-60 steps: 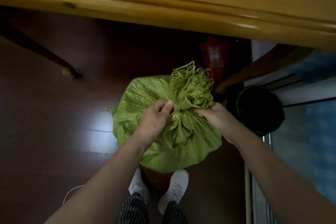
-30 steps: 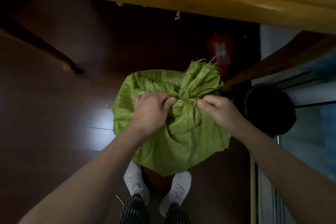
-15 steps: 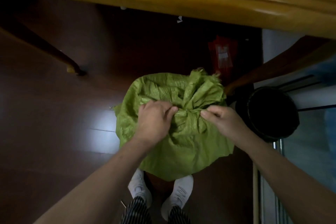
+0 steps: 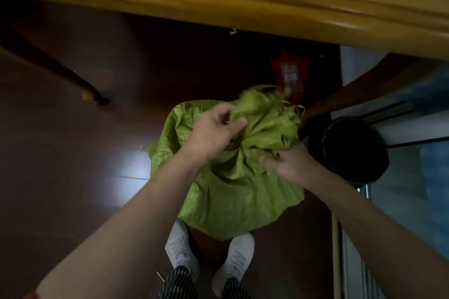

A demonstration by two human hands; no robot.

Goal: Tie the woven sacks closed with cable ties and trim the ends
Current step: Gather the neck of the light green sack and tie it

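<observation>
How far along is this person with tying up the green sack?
Done: the green sack has its mouth gathered into a bunch. In hand: the left hand grips the frayed top while the right hand pinches folds at the neck. Left: no cable tie or cutter shows in this blurred view, so tying and trimming appear not yet done.

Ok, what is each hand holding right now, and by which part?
Both hold the green woven sack. The left hand grips a fold of its gathered, frayed top; the right hand pinches fabric at the right side of the bunched neck.
</observation>
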